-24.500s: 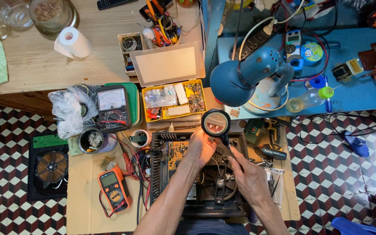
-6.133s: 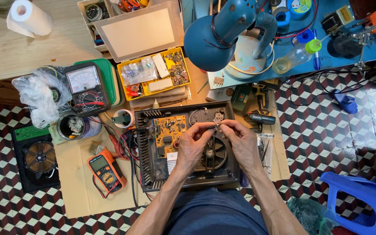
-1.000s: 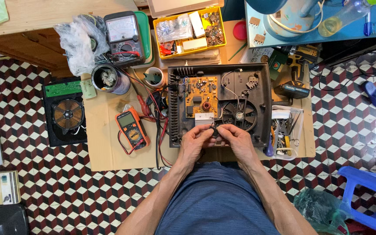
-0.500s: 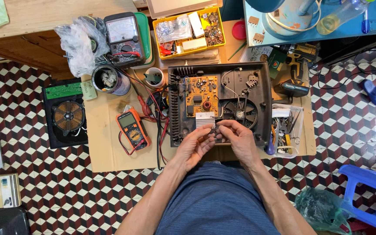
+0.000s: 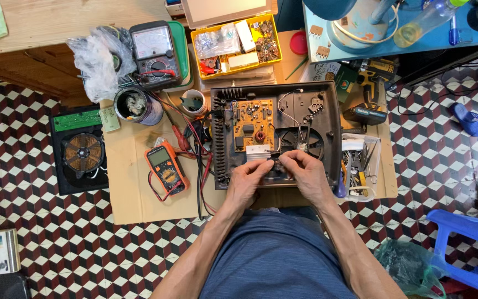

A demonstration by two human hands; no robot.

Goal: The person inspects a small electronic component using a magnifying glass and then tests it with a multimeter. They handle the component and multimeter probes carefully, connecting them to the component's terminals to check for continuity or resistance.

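Both hands' grip looks pinched over the open appliance [image 5: 278, 133], contents unclear; orange multimeter [image 5: 162, 168] lies left.

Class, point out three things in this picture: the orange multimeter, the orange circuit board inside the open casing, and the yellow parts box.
orange multimeter [image 5: 164, 168], head view, on its dial.
orange circuit board [image 5: 253, 123], head view, at its middle.
yellow parts box [image 5: 238, 39], head view, on its middle compartments.

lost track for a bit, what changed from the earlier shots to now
Both hands, left hand and right hand, came down from the top edge of the open black casing to its near edge, fingertips pinched together there. The magnifier is no longer held. The orange multimeter stayed put.
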